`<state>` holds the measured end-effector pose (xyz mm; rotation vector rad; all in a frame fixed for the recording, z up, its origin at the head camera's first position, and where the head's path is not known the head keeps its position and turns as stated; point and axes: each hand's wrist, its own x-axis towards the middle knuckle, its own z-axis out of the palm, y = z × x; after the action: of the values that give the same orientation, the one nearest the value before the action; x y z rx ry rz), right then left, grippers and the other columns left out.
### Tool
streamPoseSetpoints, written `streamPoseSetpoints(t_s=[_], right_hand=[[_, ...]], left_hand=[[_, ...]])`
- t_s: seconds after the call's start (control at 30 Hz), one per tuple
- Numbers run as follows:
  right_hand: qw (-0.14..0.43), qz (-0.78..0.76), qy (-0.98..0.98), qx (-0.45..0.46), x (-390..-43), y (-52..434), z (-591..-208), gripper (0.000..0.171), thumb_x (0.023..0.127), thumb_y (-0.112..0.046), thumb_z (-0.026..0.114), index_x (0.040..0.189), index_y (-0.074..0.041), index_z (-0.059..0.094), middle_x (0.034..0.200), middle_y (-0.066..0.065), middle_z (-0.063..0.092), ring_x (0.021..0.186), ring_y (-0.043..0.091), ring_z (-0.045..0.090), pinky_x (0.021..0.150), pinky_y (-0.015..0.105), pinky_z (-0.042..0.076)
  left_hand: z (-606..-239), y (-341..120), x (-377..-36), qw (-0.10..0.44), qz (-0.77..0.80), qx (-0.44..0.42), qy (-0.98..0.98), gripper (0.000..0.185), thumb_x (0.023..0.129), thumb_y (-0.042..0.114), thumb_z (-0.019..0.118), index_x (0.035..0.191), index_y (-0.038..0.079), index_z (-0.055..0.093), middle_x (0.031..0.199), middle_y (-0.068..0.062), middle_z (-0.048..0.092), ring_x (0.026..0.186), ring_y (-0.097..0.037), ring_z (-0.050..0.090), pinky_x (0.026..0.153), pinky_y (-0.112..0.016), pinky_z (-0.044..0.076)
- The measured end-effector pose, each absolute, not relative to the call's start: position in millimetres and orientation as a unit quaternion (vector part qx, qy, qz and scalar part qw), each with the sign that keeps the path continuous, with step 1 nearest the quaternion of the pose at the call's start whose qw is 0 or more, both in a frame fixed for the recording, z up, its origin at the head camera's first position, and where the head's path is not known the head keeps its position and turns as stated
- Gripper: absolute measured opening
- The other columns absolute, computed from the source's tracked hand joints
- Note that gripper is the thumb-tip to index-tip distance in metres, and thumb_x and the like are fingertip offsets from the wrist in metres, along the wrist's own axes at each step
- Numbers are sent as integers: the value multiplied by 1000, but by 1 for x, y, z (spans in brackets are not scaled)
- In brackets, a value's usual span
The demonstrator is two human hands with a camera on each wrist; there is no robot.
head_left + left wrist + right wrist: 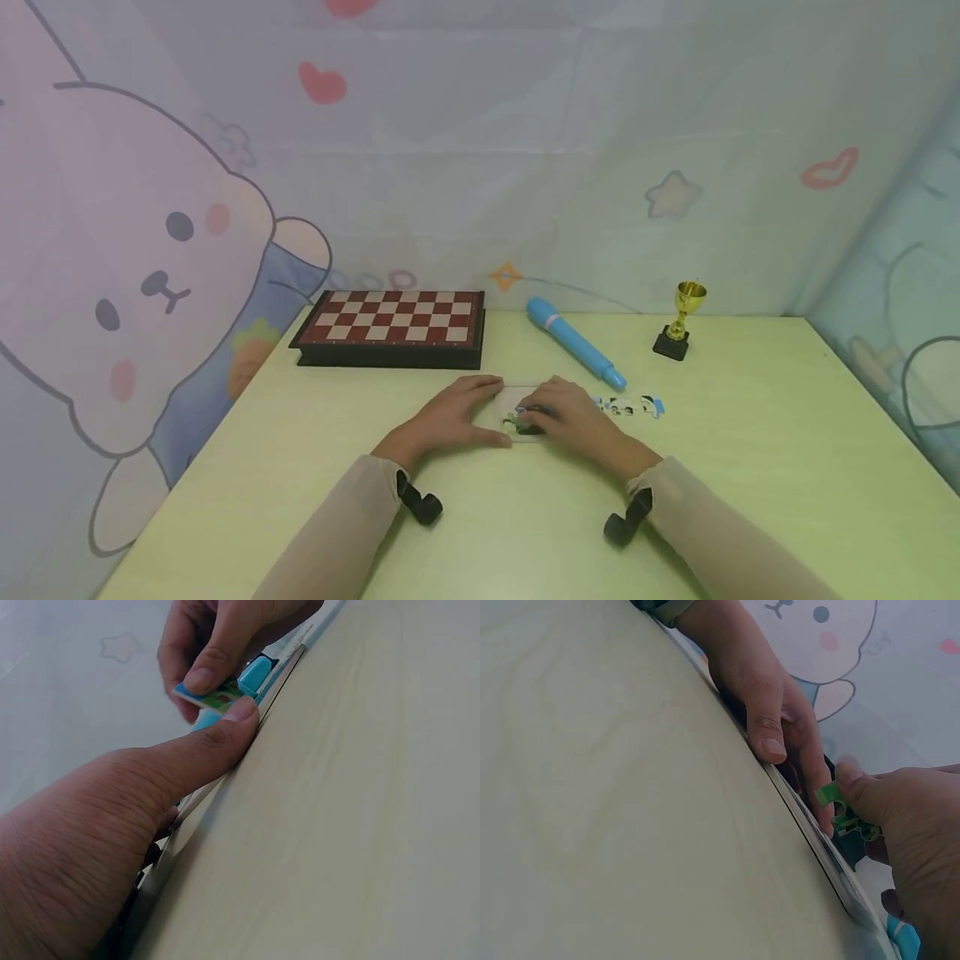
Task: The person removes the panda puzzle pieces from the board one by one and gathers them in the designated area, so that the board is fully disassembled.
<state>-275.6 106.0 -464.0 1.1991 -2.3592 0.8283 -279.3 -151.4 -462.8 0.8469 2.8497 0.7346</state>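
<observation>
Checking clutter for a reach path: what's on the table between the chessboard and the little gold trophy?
In the head view, a blue pen-like stick lies between the chessboard and the trophy, slanting toward the near side. The rest is bare table.

On the desk [750,467], the left hand [450,417] and right hand [573,417] meet over a puzzle tray [517,400]. Loose puzzle pieces [630,406] lie just right; a blue pen-like toy [573,342], chessboard [393,327] and small gold trophy [681,321] sit farther back.

Green-blue puzzle piece [214,696] – tilted over flat puzzle tray [817,844], tray lying mid-table.
</observation>
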Motion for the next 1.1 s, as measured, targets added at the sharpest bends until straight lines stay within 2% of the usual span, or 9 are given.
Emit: streamPoseSetpoints(t_s=[0.1,0.4,0.63,0.83,1.1], right_hand=[[179,313,-831,423,-273,119,-467,11,91,-21,76,101,-17,77,98,-11,71,94,8,62,81,30,53],[148,345,-850,370,-271,158,-468,18,91,-23,77,108,-20,73,101,-10,70,91,6,63,78,32,56],[162,328,-848,384,-276,188,-474,18,90,-14,78,105,-21,71,95,-13,69,84,2,63,72,27,55],[178,338,-827,413,-278,202,-478,21,84,-7,81,100,-17,71,92,-13,69,79,2,61,67,23,53],[193,320,-817,438,-278,204,-479,22,83,-7,82,98,-18,71,90,-12,63,77,6,53,64,22,47]], left_hand=[[-462,-151,-280,41,236,275,931,102,74,79,68,155,24,41,159,9,35,148,-18,28,118,-45,29],[-461,-150,-281,37,230,276,933,102,74,80,68,155,24,41,159,9,34,148,-17,28,118,-44,28],[-461,-149,-280,43,234,272,932,103,74,79,68,156,25,41,160,9,34,148,-16,27,118,-43,27],[-461,-149,-280,41,235,270,933,102,74,79,69,155,25,41,159,10,34,148,-16,28,118,-44,28],[-461,-150,-279,42,230,270,934,102,74,79,68,156,25,41,160,9,34,148,-17,28,118,-44,27]])
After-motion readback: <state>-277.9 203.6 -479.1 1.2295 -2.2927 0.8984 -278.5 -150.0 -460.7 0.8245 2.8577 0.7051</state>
